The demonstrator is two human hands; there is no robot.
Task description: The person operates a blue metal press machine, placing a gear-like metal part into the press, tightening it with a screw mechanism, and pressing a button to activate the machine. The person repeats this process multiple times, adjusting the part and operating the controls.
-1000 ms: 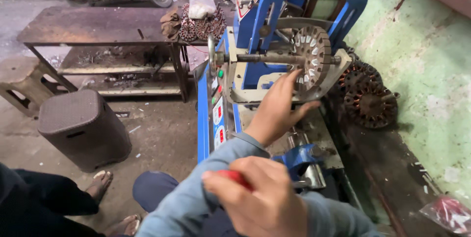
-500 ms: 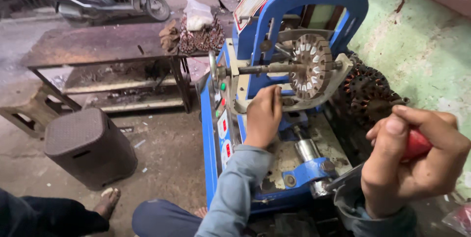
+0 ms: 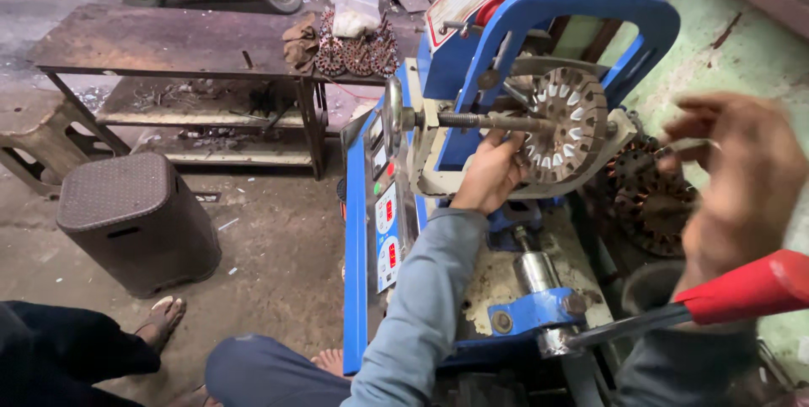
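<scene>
— Hands on the blue winding machine (image 3: 539, 28) now: where's the left hand (image 3: 489, 175)?

— Right at the slotted round stator core (image 3: 566, 136), which sits clamped on the machine's threaded shaft (image 3: 480, 120). Its fingers (image 3: 506, 150) curl in against the core's near face, pressed together, probably steadying it or guiding wire; what they pinch, if anything, I can't tell.

— And the right hand (image 3: 737, 188)?

— Right of the core, raised and blurred. Thumb and forefinger look to be pinching something thin and pale, maybe wire, but it's too smeared to say. Below that hand lies a red-handled tool (image 3: 742, 289), its dark shank pointing back toward the machine's base.

— Anything else around the machine?

— Behind the core, against the green wall (image 3: 758, 53), wound copper stators (image 3: 649, 205) are stacked. Left of the machine stands a brown plastic stool (image 3: 135, 222), and beyond it a dark tabletop (image 3: 160, 40) carrying more cores (image 3: 354, 53) beside a white bag (image 3: 356, 11).
</scene>
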